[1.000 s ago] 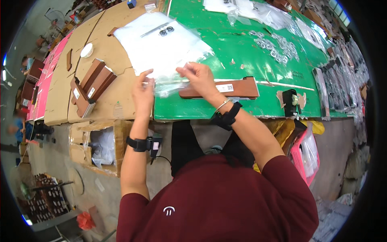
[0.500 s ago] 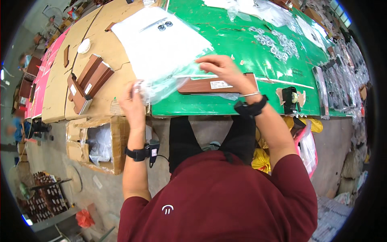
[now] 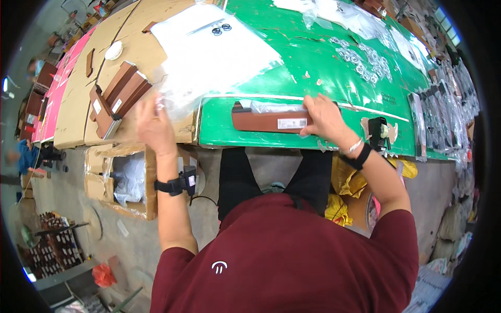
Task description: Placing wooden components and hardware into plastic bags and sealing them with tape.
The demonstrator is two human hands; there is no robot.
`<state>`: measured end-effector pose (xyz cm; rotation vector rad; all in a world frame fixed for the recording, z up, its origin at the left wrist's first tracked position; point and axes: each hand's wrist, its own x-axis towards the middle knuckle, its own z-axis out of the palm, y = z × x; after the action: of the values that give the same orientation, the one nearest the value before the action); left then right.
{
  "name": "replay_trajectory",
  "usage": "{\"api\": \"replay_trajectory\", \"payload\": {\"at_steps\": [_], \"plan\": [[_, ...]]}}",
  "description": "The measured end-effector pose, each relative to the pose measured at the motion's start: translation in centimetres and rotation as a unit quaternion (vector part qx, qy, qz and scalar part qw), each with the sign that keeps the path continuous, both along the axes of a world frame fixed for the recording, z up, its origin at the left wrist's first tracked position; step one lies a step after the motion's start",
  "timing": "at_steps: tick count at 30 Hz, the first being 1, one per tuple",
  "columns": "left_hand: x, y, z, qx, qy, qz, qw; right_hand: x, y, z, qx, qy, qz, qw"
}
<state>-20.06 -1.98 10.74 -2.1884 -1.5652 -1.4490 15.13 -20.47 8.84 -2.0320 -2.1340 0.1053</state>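
My right hand (image 3: 327, 121) is closed on the right end of a long brown part (image 3: 255, 122) with a white label, lying along the front of the green tabletop. Clear plastic (image 3: 276, 107) shows along the part's upper side. My left hand (image 3: 155, 128), slightly blurred, pinches a clear plastic bag (image 3: 180, 96) at the left. That bag spreads limply over the front of a stack of white plastic bags (image 3: 219, 57). Two black rings (image 3: 226, 27) and a thin rod lie on the stack.
Brown profile pieces (image 3: 122, 94) and a white round cup (image 3: 114, 50) sit on the cardboard-covered left side. A black tape dispenser (image 3: 377, 133) stands at right, near wrapped parts (image 3: 436, 112). Bagged rings (image 3: 365, 60) lie farther back. An open carton (image 3: 125, 182) stands below the table.
My right hand has let go of the plastic bag and moved right and down onto the brown part. My left hand has drawn the bag left, uncovering the part.
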Motion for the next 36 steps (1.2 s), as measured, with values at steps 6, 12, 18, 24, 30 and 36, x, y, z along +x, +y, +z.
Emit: {"api": "replay_trajectory", "payload": {"at_steps": [6, 12, 18, 24, 30, 36], "plan": [[2.8, -2.0, -2.9, -0.058, 0.070, -0.037, 0.995, -2.1, -2.3, -1.1, 0.047, -0.022, 0.003, 0.999], [4.1, -3.0, -2.3, 0.008, 0.154, -0.057, 0.986, -0.4, -7.0, 2.3, -0.078, 0.159, -0.040, 0.983], [7.7, -7.1, -0.9, -0.018, 0.144, -0.172, 0.974, -5.0, -6.6, 1.3, -0.222, 0.384, -0.076, 0.893], [8.4, -11.1, -0.6, 0.022, 0.216, -0.292, 0.932, -6.1, -4.9, -0.6, -0.218, 0.634, -0.120, 0.732], [12.6, -13.4, 0.6, 0.023, 0.187, -0.438, 0.879, -9.8, -2.8, -0.9, -0.132, 0.733, -0.133, 0.654], [13.9, -14.0, 0.3, -0.088, 0.138, -0.653, 0.739, -10.0, -2.8, -4.1, -0.053, 0.786, -0.091, 0.609]]}}
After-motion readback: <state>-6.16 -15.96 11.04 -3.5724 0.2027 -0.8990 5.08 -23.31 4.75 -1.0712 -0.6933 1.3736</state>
